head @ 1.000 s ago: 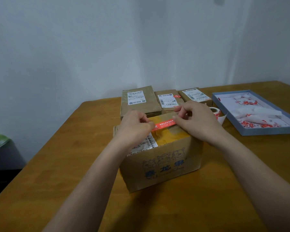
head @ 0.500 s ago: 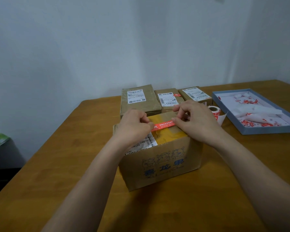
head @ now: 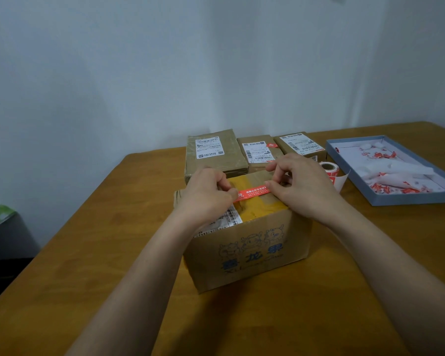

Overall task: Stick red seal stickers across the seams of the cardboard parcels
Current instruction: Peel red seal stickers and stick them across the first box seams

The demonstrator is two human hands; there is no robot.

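Note:
A cardboard parcel with blue print and yellow tape on top stands in the middle of the wooden table. A red seal sticker stretches across its taped top seam. My left hand pinches the sticker's left end. My right hand pinches its right end with thumb and forefinger. Whether the sticker touches the tape is not clear. A roll of red stickers lies just behind my right hand.
Three flat brown parcels with white labels lie along the wall behind the box. A blue tray with peeled backing scraps sits at the right. A dark bin with a green bag stands left of the table.
Both hands keep holding the sticker over the box top; they have barely shifted. The view has tilted slightly.

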